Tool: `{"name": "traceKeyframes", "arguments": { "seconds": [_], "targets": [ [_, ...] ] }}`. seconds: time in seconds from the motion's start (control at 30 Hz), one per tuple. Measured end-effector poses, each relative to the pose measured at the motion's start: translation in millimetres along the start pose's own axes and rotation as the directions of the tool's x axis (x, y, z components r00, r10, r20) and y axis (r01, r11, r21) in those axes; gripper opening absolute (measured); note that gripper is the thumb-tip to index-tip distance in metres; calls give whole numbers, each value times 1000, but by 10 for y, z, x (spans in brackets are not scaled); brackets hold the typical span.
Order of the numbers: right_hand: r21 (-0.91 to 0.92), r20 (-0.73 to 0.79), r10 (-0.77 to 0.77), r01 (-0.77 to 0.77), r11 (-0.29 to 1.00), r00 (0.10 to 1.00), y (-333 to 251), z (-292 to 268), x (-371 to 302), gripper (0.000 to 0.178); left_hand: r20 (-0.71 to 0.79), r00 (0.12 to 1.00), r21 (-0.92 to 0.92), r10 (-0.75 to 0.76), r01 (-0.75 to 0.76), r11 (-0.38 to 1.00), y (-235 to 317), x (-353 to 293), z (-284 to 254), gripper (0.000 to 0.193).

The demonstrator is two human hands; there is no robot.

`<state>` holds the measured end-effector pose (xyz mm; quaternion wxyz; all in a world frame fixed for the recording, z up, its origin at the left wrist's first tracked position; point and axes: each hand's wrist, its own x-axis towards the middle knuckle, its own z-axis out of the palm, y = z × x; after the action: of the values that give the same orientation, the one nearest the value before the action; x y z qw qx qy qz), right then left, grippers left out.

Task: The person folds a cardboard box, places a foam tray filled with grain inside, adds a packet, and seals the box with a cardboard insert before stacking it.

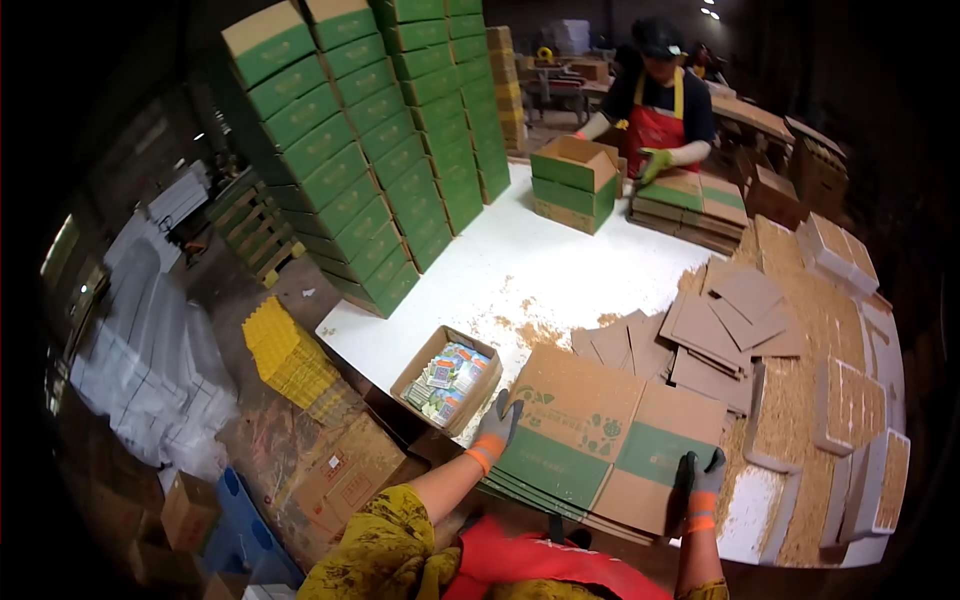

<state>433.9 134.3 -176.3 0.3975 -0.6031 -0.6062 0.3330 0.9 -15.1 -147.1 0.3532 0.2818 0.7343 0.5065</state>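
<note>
White worktable (440, 290) spans my feed | green-and-brown carton stacks (350, 185) at its left | flattened cartons (575, 425) piled at its near edge | open box (482, 398) of printed slips (446, 378) beside them | left hand (498, 420) — thumb and fingers parted — at the pile's left edge; right hand (704, 470), fingers bent, at its right; whether either grips, I cannot tell.

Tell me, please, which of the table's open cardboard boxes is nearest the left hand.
The brown cardboard box beside the gloved left hand, holding colourful printed packets; the other open box, green and brown, stands farther back, by the co-worker.
</note>
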Motion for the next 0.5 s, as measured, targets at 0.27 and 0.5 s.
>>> {"name": "traceKeyframes", "arguments": {
  "seconds": [0.27,0.5],
  "targets": [
    [636,216,-235,46,770,948,-1126,-900,424,34,242,600,844,762,-518,140,2416,-999,-163,80],
    [-172,-141,-791,772,612,596,-2631,-1031,-61,72,715,699,601,8,-621,504,3035,-995,-344,32]
  ]
}}
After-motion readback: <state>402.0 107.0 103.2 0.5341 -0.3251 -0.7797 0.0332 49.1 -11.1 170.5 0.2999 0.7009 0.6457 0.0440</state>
